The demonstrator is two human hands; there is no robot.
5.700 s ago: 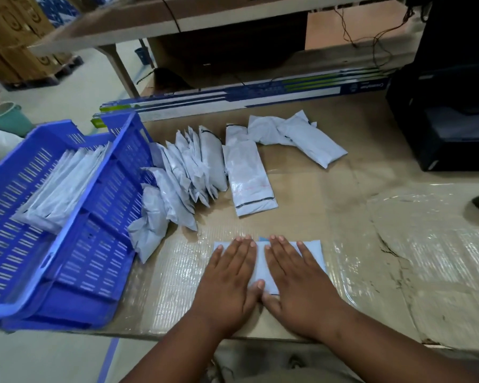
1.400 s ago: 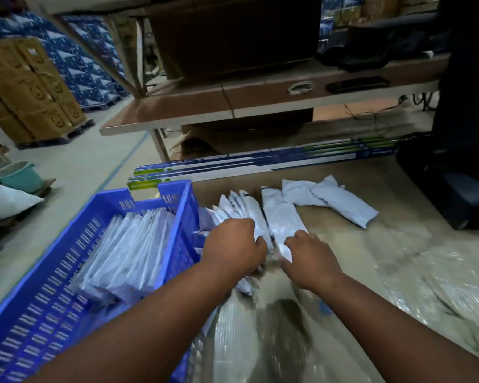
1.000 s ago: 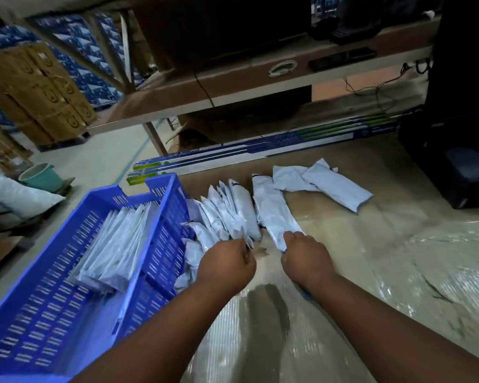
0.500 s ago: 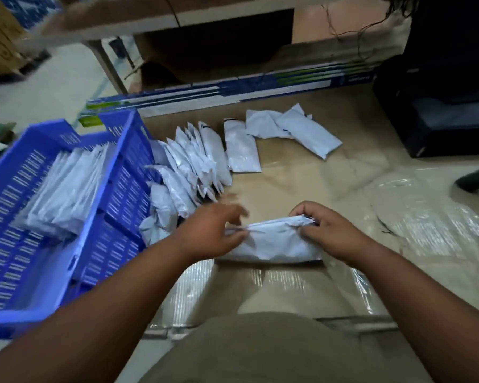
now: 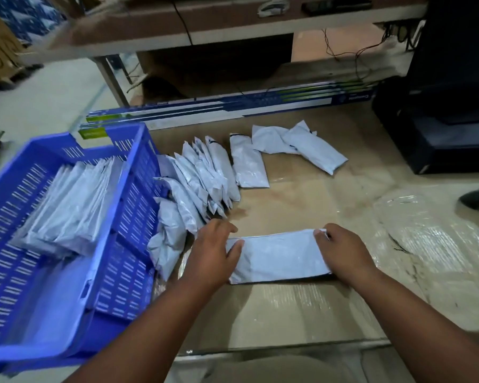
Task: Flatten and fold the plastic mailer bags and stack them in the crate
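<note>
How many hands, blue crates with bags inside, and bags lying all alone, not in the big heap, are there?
Hands: 2, left hand and right hand
Blue crate with bags: 1
Lone bags: 4, held bag, middle bag, far bags
Total: 7

Crate (image 5: 138, 217) near corner — cut by the left edge; mailer (image 5: 277, 255) ends under both hands.
</note>
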